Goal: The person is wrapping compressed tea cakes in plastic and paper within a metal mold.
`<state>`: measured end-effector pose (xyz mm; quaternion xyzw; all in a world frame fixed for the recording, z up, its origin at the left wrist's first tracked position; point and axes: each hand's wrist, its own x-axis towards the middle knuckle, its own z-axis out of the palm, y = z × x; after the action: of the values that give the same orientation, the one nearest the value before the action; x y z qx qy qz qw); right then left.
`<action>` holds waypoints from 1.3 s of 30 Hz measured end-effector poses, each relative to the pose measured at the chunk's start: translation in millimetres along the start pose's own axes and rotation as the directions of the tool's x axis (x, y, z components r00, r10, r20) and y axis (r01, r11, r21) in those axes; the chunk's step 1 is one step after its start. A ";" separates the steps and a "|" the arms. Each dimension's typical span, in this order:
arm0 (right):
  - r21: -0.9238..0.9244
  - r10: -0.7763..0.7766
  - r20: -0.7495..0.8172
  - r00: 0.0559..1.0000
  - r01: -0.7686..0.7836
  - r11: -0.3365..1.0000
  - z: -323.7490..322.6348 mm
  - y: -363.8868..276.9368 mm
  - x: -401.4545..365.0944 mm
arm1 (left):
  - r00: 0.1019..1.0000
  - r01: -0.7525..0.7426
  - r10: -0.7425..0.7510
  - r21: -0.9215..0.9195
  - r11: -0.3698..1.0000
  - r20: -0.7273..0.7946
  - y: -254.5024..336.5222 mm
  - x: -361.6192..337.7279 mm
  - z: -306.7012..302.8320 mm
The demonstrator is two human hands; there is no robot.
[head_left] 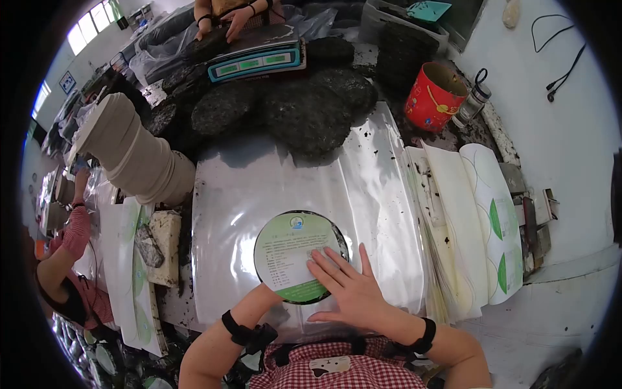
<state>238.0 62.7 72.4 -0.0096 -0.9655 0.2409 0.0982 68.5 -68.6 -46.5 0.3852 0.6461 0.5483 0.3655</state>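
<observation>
A round green-and-white printed label [285, 253] lies over a dark round disc [341, 241], whose black edge shows along its right side and bottom. Both are on a stack of clear plastic sheets or bags [223, 194]. My right hand [353, 288] rests flat on the label's lower right, fingers stretched and spread. Only the wrist end of my left hand [271, 297] shows at the label's lower left edge. Its fingers are hidden at the label and plastic, so I cannot tell what they hold.
Dark seaweed-like discs [304, 117] are piled behind the plastic, below a digital scale [253, 63] where another person's hands [240, 23] work. A stack of pale discs [133, 152] stands left, printed sheets [489, 220] right, a red bucket [433, 97] behind them. Another person [71, 259] is at far left.
</observation>
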 end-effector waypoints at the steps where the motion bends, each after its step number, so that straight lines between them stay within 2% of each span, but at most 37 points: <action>1: 0.013 0.023 0.019 1.000 -0.023 1.000 -1.4 -10.3 2.2 | 1.000 -0.025 0.025 0.022 0.999 0.009 1.0 -1.3 -0.9; 3: 0.207 0.024 -0.089 0.996 -0.005 0.978 -12.8 -8.5 32.6 | 0.990 -0.143 0.144 0.120 0.982 0.006 9.7 3.4 1.9; 4: 0.507 0.066 -0.147 0.987 0.018 0.862 12.4 -2.9 60.9 | 0.973 -0.228 0.231 0.178 0.957 0.006 14.0 6.9 3.9; 6: 0.500 0.057 -0.125 0.990 0.013 0.866 14.1 18.1 82.6 | 0.924 -0.378 0.378 0.306 0.874 0.060 33.9 13.1 -1.3; 7: 0.520 0.049 -0.036 0.998 -0.023 0.854 27.0 11.9 68.8 | 0.933 -0.359 0.341 0.312 0.879 0.114 46.1 1.7 -9.1; 8: 0.528 0.048 0.025 0.999 -0.054 0.847 36.1 9.2 59.8 | 0.978 -0.167 0.120 0.297 0.940 0.169 64.8 -12.0 -19.0; 9: 0.467 0.054 -0.003 0.999 -0.046 0.883 33.6 13.4 56.9 | 0.964 -0.010 -0.077 0.323 0.946 0.255 103.0 -12.6 -39.9; 10: 0.386 0.018 -0.003 1.000 -0.016 0.922 29.0 18.5 64.5 | 0.981 0.166 -0.186 0.238 0.957 0.063 137.4 -21.5 -61.0; 11: 0.377 0.015 0.006 1.000 -0.016 0.926 30.1 12.8 70.9 | 0.947 0.321 -0.313 0.139 0.937 -0.079 156.6 -27.7 -79.9; 12: 0.142 -0.071 0.059 0.996 0.062 0.988 30.2 7.5 72.1 | 0.946 0.322 -0.313 0.141 0.936 -0.080 147.2 -22.1 -80.0; 13: -0.096 -0.133 0.148 0.980 0.148 0.984 34.9 -4.0 70.0 | 0.934 0.293 -0.291 -0.021 0.956 -0.206 121.9 -22.0 -77.8; 14: -0.090 -0.143 0.143 0.979 0.157 0.983 40.3 -8.0 73.1 | 0.901 0.233 -0.278 -0.166 0.958 -0.334 97.6 -21.5 -75.3; 15: -0.090 -0.143 0.144 0.979 0.157 0.983 42.3 -5.1 81.0 | 0.903 0.147 -0.161 -0.066 0.987 -0.398 80.4 -18.7 -73.3; 17: -0.215 -0.099 0.203 0.974 0.143 0.966 53.4 -9.2 73.5 | 0.846 0.240 -0.150 0.115 0.964 -0.511 85.4 -7.8 -45.1; 18: -0.198 -0.119 0.171 0.978 0.152 0.968 55.2 -11.5 66.4 | 0.878 0.208 -0.119 0.145 0.967 -0.465 96.1 -6.2 -38.1; 19: -0.172 -0.140 0.076 0.987 0.152 0.973 62.6 -7.6 64.0 | 0.858 0.166 -0.070 0.146 0.975 -0.509 104.4 -17.8 -34.0; 20: -0.179 -0.078 0.102 0.992 0.096 0.979 60.2 -6.6 73.2 | 0.851 0.105 -0.006 0.158 0.982 -0.525 117.0 -27.0 -28.7; 21: -0.188 -0.005 0.107 0.994 0.025 0.982 52.5 -7.7 73.3 | 0.803 -0.332 0.551 0.599 0.728 -0.224 143.7 -40.7 -5.4; 22: -0.218 -0.075 -0.006 0.997 0.072 0.973 43.5 -13.2 71.0 | 0.816 -0.344 0.543 0.586 0.733 -0.199 162.5 -47.0 2.5; 23: -0.221 -0.072 -0.019 0.997 0.066 0.973 26.7 -28.1 66.6 | 0.828 -0.362 0.536 0.573 0.735 -0.164 174.2 -51.1 4.3; 24: -0.049 0.002 0.230 0.973 0.010 0.999 3.2 -47.2 73.1 | 0.801 -0.335 0.559 0.616 0.714 -0.213 178.2 -54.7 -6.2; 25: 0.082 0.108 0.485 0.868 -0.168 0.982 -13.7 -60.8 58.8 | 0.846 -0.266 0.445 0.491 0.829 -0.293 175.2 -58.5 -18.2; 26: 0.197 -0.133 0.129 0.983 0.106 0.975 -30.2 -63.6 21.8 | 0.867 -0.168 0.317 0.373 0.912 -0.386 171.7 -68.8 -36.3; 27: 0.208 -0.351 -0.272 0.896 0.411 0.888 -42.1 -61.0 -3.0 | 0.857 -0.029 0.031 0.011 1.000 -0.514 153.5 -92.0 -76.9; 28: 0.135 -0.321 -0.393 0.862 0.399 0.907 -37.7 -56.4 -6.7 | 0.838 0.024 0.033 0.098 0.995 -0.545 143.0 -96.6 -82.4; 29: 0.068 -0.300 -0.519 0.800 0.389 0.919 -23.4 -44.5 -8.0 | 0.821 0.002 -0.004 -0.006 1.000 -0.571 130.4 -109.4 -101.4; 30: -0.122 -0.233 -0.087 0.969 0.222 0.967 0.2 -13.8 -2.1 | 0.808 0.068 -0.103 -0.081 0.994 -0.580 118.5 -133.7 -123.0; 31: -0.124 -0.255 -0.100 0.962 0.242 0.962 -2.7 -14.5 -1.5 | 0.799 0.053 -0.104 -0.103 0.993 -0.592 113.1 -137.0 -123.5; 33: -0.176 -0.369 -0.227 0.902 0.334 0.926 27.8 23.9 13.0 | 0.816 0.195 -0.257 -0.173 0.965 -0.517 113.5 -163.6 -129.4; 34: -0.176 -0.369 -0.227 0.902 0.334 0.926 19.7 24.8 8.5 | 0.823 0.200 -0.278 -0.205 0.958 -0.496 111.6 -168.2 -126.1; 35: 0.326 0.065 -0.331 0.941 0.049 0.944 6.9 24.3 4.5 | 0.833 0.200 -0.288 -0.228 0.953 -0.472 109.8 -169.4 -123.9; 36: 0.738 0.489 -0.237 0.839 -0.171 0.652 -13.8 29.4 0.9 | 0.817 0.197 -0.249 -0.154 0.968 -0.520 87.9 -161.6 -108.4; 37: 0.739 0.484 -0.227 0.845 -0.175 0.651 -9.7 33.9 -2.5 | 0.833 0.194 -0.275 -0.213 0.958 -0.480 94.5 -161.6 -103.4; 38: 0.897 0.634 -0.047 0.772 -0.247 0.367 -3.8 55.5 -11.4 | 0.829 0.244 -0.274 -0.124 0.962 -0.487 75.7 -149.5 -89.0; 39: 0.962 0.717 0.146 0.681 -0.266 0.057 -16.0 77.2 -22.8 | 0.836 0.275 -0.257 -0.036 0.961 -0.484 61.7 -127.6 -67.8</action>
<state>261.2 136.8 45.9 -0.3331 -0.5129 0.7717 0.1746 69.5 -205.9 29.9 0.1486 0.7735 0.5596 0.2579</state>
